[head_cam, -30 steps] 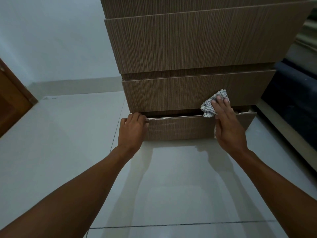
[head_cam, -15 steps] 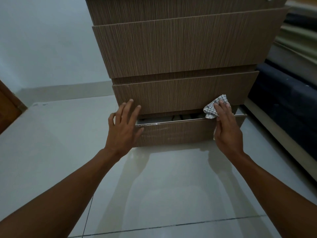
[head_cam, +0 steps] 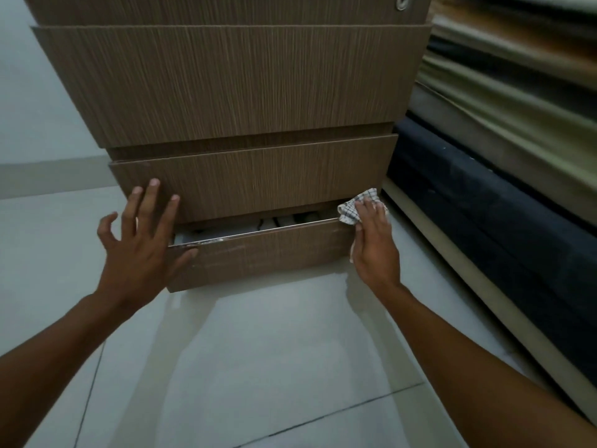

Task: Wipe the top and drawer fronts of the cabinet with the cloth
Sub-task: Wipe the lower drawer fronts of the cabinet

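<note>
A brown wood-grain cabinet (head_cam: 245, 85) stands ahead with stacked drawer fronts. Its bottom drawer (head_cam: 268, 253) is pulled out a little, and dark and white contents show in the gap. My right hand (head_cam: 374, 247) presses a white checked cloth (head_cam: 352, 210) against the right end of that drawer's front, near its top edge. My left hand (head_cam: 142, 247) hovers with fingers spread at the drawer's left end, the thumb close to the front; it holds nothing. The cabinet top is out of view.
Pale glossy floor tiles (head_cam: 258, 367) stretch in front of the cabinet. On the right lies a dark blue mattress or base (head_cam: 484, 215) under stacked folded bedding (head_cam: 517, 92). A white wall (head_cam: 32, 108) with a skirting board is on the left.
My left hand has let go of the bottom drawer's left edge and spread open. The drawer has come out further. My right hand with the cloth has stayed at the right end.
</note>
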